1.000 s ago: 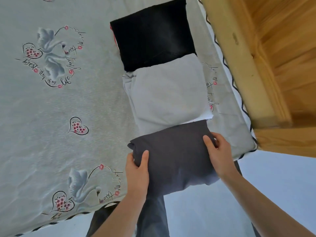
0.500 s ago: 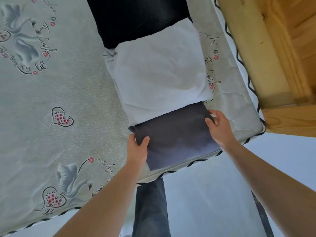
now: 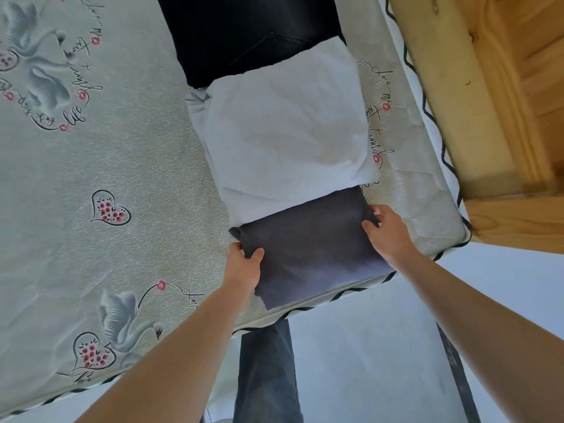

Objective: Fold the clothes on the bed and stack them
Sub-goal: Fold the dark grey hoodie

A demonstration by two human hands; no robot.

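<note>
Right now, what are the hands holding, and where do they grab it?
The folded dark grey garment: the left hand grips its left edge, the right hand its right edge.

The black garment (image 3: 247, 35) ran off the top edge, the white garment (image 3: 287, 132) covered its near end, and both hands' fingers lay tucked under the grey garment (image 3: 311, 248).

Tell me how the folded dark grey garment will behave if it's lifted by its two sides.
The dark grey garment is soft cloth, so it will probably sag in the middle. Its loose lower corner overhanging the bed edge may unfold. It looks light; left hand and right hand grip it easily.
</note>
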